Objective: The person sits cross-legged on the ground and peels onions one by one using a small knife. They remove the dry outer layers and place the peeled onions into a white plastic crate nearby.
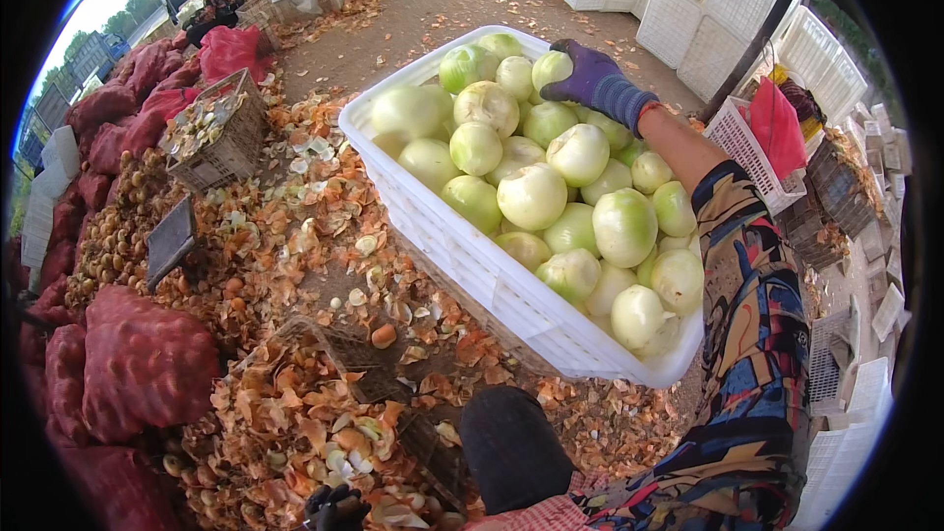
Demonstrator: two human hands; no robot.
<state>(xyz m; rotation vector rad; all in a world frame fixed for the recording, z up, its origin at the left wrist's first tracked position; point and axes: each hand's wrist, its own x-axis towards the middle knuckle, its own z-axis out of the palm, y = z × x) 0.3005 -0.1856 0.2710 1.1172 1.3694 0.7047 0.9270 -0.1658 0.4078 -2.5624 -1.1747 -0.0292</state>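
Note:
My right hand (586, 77), in a purple knitted glove, grips a peeled onion (551, 71) at the far end of a white plastic crate (472, 276). Peeled white and pale green onions (532, 197) fill the crate nearly to its rim. At the bottom edge of the view is my left hand (337, 509) in a black glove, partly cut off. It is low over a heap of onion skins (295, 413), and whether it holds anything is unclear. My dark-clad knee (514, 446) lies between the crate and me.
Red mesh sacks of onions (147, 361) line the left side, near loose unpeeled onions (110, 236). A brown crate of peelings (221, 136) stands beyond them. White crates (671, 26) are stacked behind a dark pole (759, 37). Another person (214, 7) sits far left.

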